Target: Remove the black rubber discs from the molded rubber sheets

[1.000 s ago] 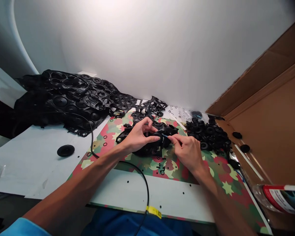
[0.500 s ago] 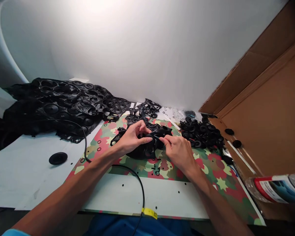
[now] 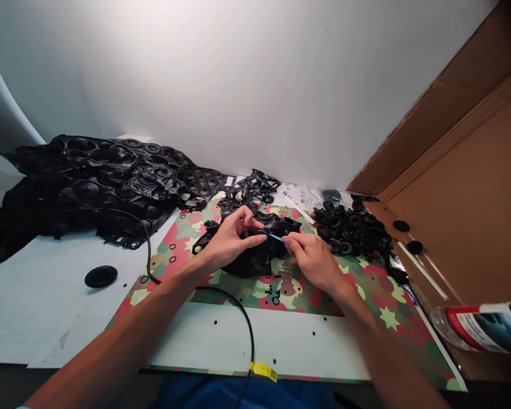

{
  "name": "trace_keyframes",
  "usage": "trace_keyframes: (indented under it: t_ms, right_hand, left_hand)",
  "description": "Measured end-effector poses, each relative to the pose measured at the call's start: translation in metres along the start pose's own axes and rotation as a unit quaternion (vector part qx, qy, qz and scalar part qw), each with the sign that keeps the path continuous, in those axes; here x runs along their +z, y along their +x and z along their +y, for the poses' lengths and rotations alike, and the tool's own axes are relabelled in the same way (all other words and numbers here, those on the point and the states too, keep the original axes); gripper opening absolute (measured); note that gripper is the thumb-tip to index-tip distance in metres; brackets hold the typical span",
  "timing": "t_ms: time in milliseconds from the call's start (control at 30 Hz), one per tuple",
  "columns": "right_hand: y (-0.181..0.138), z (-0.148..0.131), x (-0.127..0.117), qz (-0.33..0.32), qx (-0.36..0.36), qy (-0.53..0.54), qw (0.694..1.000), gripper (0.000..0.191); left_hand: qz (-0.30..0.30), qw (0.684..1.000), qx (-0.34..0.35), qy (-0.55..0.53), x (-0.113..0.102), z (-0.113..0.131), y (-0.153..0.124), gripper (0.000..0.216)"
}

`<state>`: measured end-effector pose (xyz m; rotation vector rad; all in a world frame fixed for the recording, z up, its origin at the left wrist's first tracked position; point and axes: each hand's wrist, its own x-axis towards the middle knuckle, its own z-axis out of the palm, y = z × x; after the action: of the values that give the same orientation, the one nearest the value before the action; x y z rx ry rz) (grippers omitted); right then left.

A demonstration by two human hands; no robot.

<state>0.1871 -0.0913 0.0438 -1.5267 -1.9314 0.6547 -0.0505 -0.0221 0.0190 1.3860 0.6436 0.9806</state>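
Observation:
Under my hands lies a piece of black moulded rubber sheet [image 3: 244,264] with round discs and holes in it. My left hand [image 3: 232,238] is closed on its upper side, thumb and fingers pinching the rubber around a round part. From the right, my right hand [image 3: 313,255] grips a slim, shiny tool [image 3: 276,236] between thumb and fingers. The tool's tip points left to the rubber beside my left thumb; its exact kind is too small to make out. Another torn strip of rubber webbing [image 3: 255,184] stretches behind my hands.
A large heap of black rubber sheets [image 3: 111,182] fills the back left. Loose rubber rings [image 3: 351,230] are piled at right, beside a cardboard box [image 3: 460,170] and a labelled bottle [image 3: 485,328]. One disc [image 3: 101,276] lies at left. A black cable [image 3: 243,312] crosses the camouflage-patterned mat [image 3: 298,301].
My right hand has drawn slightly right, and more of the slim tool shows between the hands. My left hand keeps its pinch on the rubber. The view has shifted a little.

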Motion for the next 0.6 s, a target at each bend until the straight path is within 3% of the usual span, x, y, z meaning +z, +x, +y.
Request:
trace_keyframes:
  t_ms: [133,600]
  right_hand:
    - [-0.0003,-0.0016,-0.0001,0.023,-0.016,0.005,1.0,0.051]
    - [-0.0003,0.004,0.0001,0.012,-0.011,-0.003,1.0,0.05]
  left_hand:
    - [0.007,1.0,-0.001,0.006,0.0024,0.0004,-0.0008,0.055]
    - [0.023,1.0,0.003,0.009,0.0057,0.0028,-0.0026,0.054]
